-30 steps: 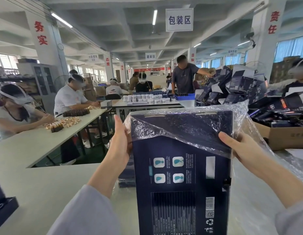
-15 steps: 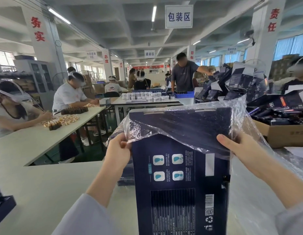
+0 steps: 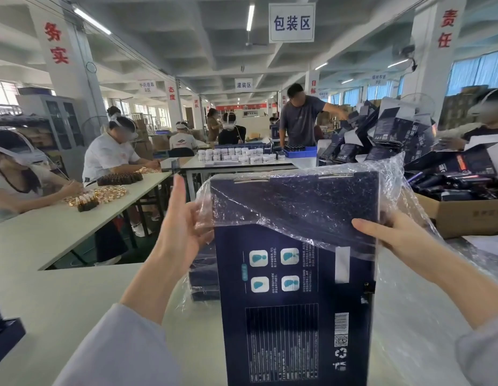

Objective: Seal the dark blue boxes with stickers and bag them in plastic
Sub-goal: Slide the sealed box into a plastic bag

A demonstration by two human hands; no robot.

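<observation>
Left hand (image 3: pixel 181 227) lifted, fingers upright, pinching plastic bag (image 3: pixel 405 188) edge; right hand (image 3: pixel 395 235) grips box (image 3: pixel 292 302) (thumb in front).

An upright box (image 3: pixel 295 288) has its top half capped by a crinkled bag (image 3: pixel 292 201) (clear plastic). The left hand (image 3: pixel 181 229) pinches the bag's left edge. The right hand (image 3: pixel 398 235) grips its right edge, thumb in front.
</observation>
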